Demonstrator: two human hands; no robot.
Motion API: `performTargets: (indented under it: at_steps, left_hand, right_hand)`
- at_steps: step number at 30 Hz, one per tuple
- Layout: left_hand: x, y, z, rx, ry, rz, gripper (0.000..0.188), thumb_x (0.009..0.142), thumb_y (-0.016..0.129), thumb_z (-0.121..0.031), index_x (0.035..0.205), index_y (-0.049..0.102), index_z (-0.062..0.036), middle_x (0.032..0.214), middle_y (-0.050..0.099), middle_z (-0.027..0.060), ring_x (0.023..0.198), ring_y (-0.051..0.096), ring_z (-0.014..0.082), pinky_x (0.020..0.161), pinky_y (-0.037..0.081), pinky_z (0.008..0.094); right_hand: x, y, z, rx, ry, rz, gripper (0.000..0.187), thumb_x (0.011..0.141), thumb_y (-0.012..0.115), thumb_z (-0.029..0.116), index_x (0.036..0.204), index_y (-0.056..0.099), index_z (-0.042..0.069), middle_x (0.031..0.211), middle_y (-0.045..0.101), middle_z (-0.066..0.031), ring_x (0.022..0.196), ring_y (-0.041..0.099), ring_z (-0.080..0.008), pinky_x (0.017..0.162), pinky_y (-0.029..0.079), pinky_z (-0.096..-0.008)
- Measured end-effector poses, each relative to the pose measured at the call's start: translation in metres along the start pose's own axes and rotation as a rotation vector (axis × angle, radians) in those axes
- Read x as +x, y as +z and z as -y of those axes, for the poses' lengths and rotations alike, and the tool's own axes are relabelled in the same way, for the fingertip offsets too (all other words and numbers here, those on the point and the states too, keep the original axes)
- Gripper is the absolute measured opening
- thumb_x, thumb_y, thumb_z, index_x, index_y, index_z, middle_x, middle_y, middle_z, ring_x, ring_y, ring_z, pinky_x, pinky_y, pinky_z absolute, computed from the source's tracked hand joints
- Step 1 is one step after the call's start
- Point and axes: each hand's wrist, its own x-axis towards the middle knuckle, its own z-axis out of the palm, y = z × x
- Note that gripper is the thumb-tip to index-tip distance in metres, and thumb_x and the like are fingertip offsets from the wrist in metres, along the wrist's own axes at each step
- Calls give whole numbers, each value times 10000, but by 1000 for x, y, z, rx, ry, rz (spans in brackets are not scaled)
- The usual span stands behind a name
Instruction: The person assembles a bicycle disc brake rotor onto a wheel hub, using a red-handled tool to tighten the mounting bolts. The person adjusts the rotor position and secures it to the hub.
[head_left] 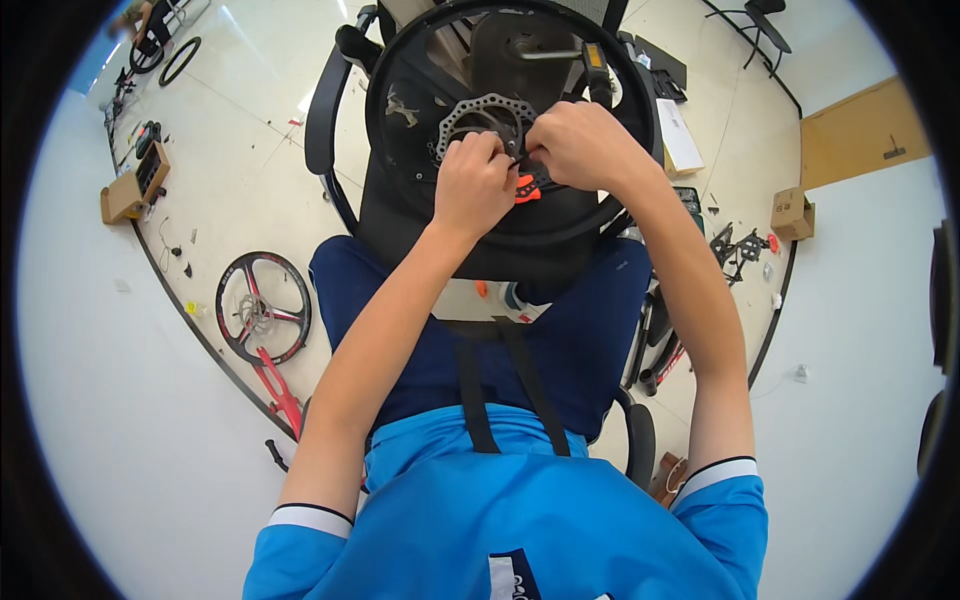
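In front of me a black bicycle wheel ring (374, 110) lies over the seat of a black office chair (400, 215). A silver brake disc (488, 101) with a holed edge is at the ring's middle. My left hand (475, 185) pinches below the disc, its fingertips close to those of my right hand (590, 148). The right fingers are also closed. A thin dark piece shows between the two hands, too small to name. An orange part (526, 188) lies just under the fingers.
Beyond the disc are a crank arm (550, 54) and a pedal (597, 72). A spoked wheel (264, 307) and a red fork (279, 392) lie left on the floor. Cardboard boxes (793, 214) stand near the walls. A person (150, 22) crouches far left.
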Motion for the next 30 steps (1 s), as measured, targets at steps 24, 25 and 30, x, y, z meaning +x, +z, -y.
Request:
performTargets:
  at_steps: [24,25,30]
  left_hand:
    - [-6,-5,12,119,222,168,141,753,753,-107,872,712,-43,931,598,26,884,566,219,778,447,357]
    - [-5,-6,11,118,217,173,140,755,750,-106,875,712,-44,928,597,26,882,567,219,778,446,357]
    - [-4,-8,6,122,208,152,121,755,734,-105,859,711,-48,918,596,28,869,566,219,773,439,355]
  right_hand:
    - [-64,95,23,243,224,-361,253,959,635,232,821,656,21,720,672,-178,657,663,-381,597,532,-470]
    - [-64,99,26,268,236,-384,248,957,636,229,827,660,21,722,673,-178,660,663,-382,600,532,-470]
    - [-62,80,11,236,200,-324,226,921,665,225,813,693,29,744,679,-181,718,672,-380,635,536,-483]
